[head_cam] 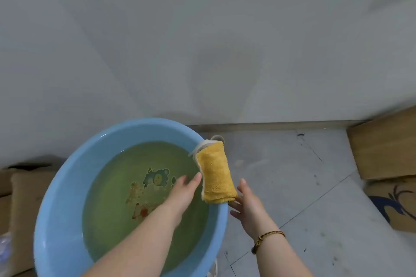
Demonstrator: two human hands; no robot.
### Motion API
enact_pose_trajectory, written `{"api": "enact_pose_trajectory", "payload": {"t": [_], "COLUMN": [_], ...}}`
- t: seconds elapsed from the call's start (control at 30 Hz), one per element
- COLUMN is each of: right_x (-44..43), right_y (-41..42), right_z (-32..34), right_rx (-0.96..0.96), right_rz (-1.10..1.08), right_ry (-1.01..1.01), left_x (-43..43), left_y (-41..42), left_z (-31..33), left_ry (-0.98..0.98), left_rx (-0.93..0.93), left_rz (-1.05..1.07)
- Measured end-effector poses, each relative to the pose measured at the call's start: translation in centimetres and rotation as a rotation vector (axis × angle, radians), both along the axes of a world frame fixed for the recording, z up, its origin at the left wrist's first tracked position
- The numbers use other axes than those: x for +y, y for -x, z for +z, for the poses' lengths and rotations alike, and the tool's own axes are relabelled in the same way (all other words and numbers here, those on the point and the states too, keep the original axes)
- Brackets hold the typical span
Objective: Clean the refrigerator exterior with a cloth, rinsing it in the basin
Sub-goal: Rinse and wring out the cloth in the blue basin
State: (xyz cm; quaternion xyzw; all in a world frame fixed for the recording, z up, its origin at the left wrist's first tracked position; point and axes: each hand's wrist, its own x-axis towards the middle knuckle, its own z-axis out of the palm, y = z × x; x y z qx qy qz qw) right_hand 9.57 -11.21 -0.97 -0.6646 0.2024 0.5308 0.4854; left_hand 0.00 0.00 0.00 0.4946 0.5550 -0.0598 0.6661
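A folded yellow cloth (215, 175) with a white backing stands tilted over the right rim of the blue basin (58, 198). The basin holds greenish water with a cartoon print on its bottom. My right hand (246, 204) holds the cloth's lower end, with fingers showing beneath its corner. My left hand (182, 195) reaches over the water, its straight fingertips touching the cloth's left edge. The pale grey refrigerator side (202, 51) fills the view ahead, down to its base strip.
Cardboard boxes (385, 148) stand on the tiled floor (292, 186) at the right, one with a blue print. More cardboard (24, 198) lies left of the basin. My right wrist wears a braided bracelet (267, 239).
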Motion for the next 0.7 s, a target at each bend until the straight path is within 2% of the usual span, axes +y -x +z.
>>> {"api": "enact_pose_trajectory", "payload": {"t": [0.13,0.2,0.37,0.43,0.6,0.7], "right_x": [1.2,1.8,2.3,2.9,4.1,5.0], "right_y": [-1.0,-1.3,-1.3,-0.8,1.5,3.5], "right_z": [0.0,0.3,1.6,3.0,6.4,6.2], "right_rx": [0.090,0.059,-0.167,-0.262,-0.581,-0.596], "right_rz": [-0.014,0.010,-0.070,-0.025,0.082,0.154], "right_ry": [-0.171,-0.208,-0.213,-0.213,-0.218,-0.226], "left_x": [1.1,1.3,1.5,1.8,3.1,4.3], "left_y": [-1.2,-1.6,-2.2,-2.2,-1.3,1.3], "left_z": [-1.3,-1.7,-1.7,-0.7,1.1,1.8], "left_ry": [0.061,0.121,0.205,0.220,0.121,-0.012], "left_rx": [-0.079,-0.100,-0.142,-0.157,-0.218,-0.204], "left_rz": [0.027,0.030,0.099,0.116,0.182,0.228]}}
